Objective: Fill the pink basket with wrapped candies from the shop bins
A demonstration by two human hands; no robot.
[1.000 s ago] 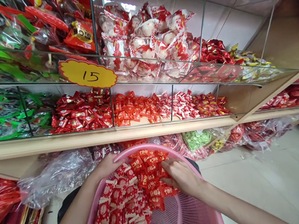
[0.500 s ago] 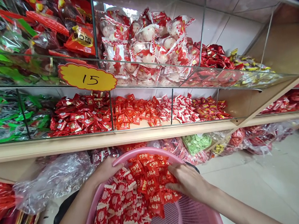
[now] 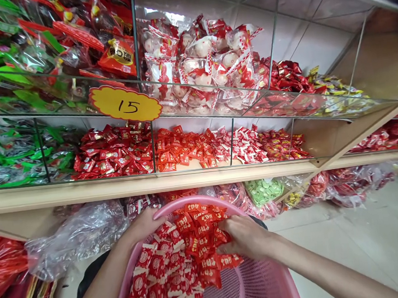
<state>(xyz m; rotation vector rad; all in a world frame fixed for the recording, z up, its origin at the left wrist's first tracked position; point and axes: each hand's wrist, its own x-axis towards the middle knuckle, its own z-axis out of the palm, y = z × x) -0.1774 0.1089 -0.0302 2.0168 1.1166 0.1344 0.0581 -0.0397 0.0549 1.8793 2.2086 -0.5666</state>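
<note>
A pink plastic basket (image 3: pixel 287 279) holds red-and-white wrapped candies (image 3: pixel 166 280) on its left side and orange-red packets with gold print (image 3: pixel 202 234) at the back and middle. My left hand (image 3: pixel 145 225) grips the basket's rim at the back left, its fingertips partly hidden. Inside the basket on the right, my right hand (image 3: pixel 244 236) touches the orange-red packets, its thumb and fingers curled around some of them. The mesh bottom of the basket shows at the lower middle.
Glass-fronted shelves (image 3: pixel 146 185) of wrapped sweets stand ahead, with a yellow price tag (image 3: pixel 126 104) reading 15. Under them lie clear plastic bags (image 3: pixel 80 239) and a bag of green sweets (image 3: pixel 265 191). Red plastic (image 3: pixel 2 259) is at the left, tiled floor (image 3: pixel 354 241) at the right.
The view has shifted slightly, so the shelves sit a little further right. My right hand has drawn its fingers in more around the orange-red packets; my left hand stays on the rim.
</note>
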